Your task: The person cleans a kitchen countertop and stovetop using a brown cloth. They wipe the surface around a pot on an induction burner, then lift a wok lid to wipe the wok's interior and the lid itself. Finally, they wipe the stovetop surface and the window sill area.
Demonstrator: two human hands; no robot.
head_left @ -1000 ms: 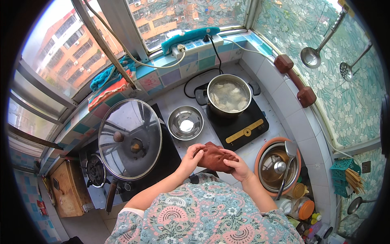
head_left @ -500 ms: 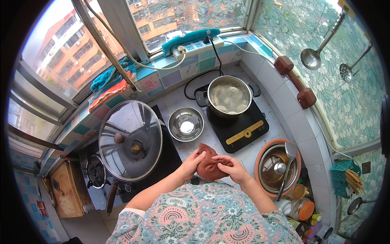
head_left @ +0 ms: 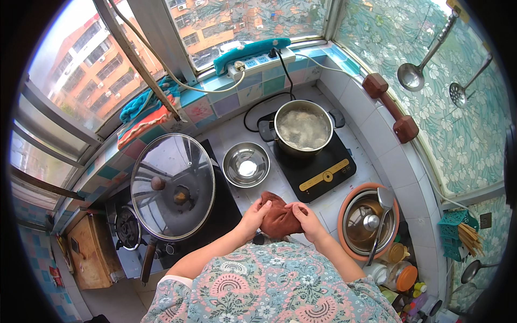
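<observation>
Hands bunch brown cloth [head_left: 278, 217] at bench [head_left: 334, 207] front edge: left hand [head_left: 253, 216] and right hand [head_left: 305, 218] each clenched on one side, gathering it, just below steel bowl [head_left: 246, 164].

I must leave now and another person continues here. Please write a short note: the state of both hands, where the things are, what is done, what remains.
Left hand and right hand: both grip the brown cloth, bunched on the counter's front edge.
Steel pot with pale contents sits on the black induction cooker; empty steel bowl to its left.
Glass lid covers the pan on the gas stove.
Done: the cloth is gathered up. Left: not clear from this view.
</observation>
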